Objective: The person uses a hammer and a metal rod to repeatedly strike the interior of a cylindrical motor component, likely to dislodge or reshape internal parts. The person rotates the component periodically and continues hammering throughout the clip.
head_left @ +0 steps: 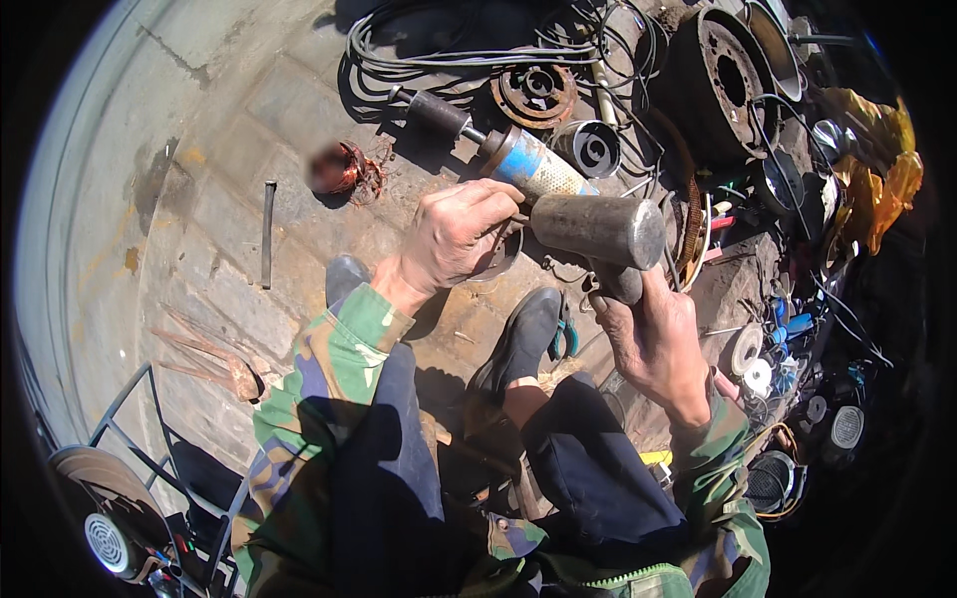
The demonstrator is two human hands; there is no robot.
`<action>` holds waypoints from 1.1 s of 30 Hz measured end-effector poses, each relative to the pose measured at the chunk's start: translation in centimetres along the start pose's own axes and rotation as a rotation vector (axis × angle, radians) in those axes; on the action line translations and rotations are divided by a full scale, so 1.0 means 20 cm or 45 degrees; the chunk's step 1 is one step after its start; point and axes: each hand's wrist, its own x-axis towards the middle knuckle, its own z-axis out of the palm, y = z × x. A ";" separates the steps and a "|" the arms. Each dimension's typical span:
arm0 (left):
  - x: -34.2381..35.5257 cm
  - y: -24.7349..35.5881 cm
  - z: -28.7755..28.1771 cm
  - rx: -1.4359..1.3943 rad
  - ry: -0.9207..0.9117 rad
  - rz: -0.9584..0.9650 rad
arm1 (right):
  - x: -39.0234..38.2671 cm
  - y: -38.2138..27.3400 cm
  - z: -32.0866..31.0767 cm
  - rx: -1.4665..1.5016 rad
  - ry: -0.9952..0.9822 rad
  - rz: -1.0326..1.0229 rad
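My right hand is closed around the handle of a hammer with a thick, cylindrical grey metal head. The head is raised just right of my left hand, whose fingers are pinched together at the upper edge of a curved metal piece. Most of that piece is hidden under the hand. Just beyond the fingers lies a blue and silver cylindrical tool body with a perforated side. A dark cylinder on a metal shaft extends from its far end.
A copper wire coil and a dark bar lie on the left paving. Coiled cables, a rusty pulley and a wheel rim are beyond. Pliers lie beside my right shoe; assorted scrap parts crowd the right.
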 end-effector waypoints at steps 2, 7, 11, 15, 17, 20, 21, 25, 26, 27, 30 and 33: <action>0.00 0.00 0.01 0.039 0.046 0.037 | -0.08 0.03 0.02 0.014 0.192 0.017; 0.01 0.01 0.00 0.067 -0.027 -0.017 | -0.13 -0.01 0.06 0.190 0.409 -0.281; 0.02 0.02 0.00 0.088 0.036 0.107 | 0.03 -0.01 0.09 -0.019 0.051 -0.286; 0.01 0.02 0.02 0.097 0.070 0.086 | -0.02 -0.03 0.06 0.071 0.359 -0.399; 0.01 0.01 0.02 0.100 0.026 0.050 | -0.06 -0.03 0.07 0.369 0.436 -0.507; 0.00 0.01 0.01 0.094 -0.002 0.053 | -0.04 0.02 0.11 0.099 0.330 -0.554; -0.01 0.01 0.00 0.111 -0.011 0.064 | -0.01 0.04 0.13 0.009 0.219 -0.414; -0.02 0.01 0.00 0.145 0.016 0.081 | 0.03 0.04 0.14 0.064 0.204 -0.205; -0.03 0.02 0.00 0.123 0.010 0.060 | 0.01 0.02 0.13 0.174 0.273 -0.176; -0.02 0.01 0.01 0.121 0.024 0.080 | 0.01 0.01 0.12 0.238 0.300 -0.262; -0.02 0.01 0.01 0.096 0.000 0.062 | -0.01 0.05 0.18 0.321 0.378 -0.120; -0.02 0.00 0.01 0.141 -0.017 0.031 | 0.10 0.21 0.37 0.229 0.429 0.004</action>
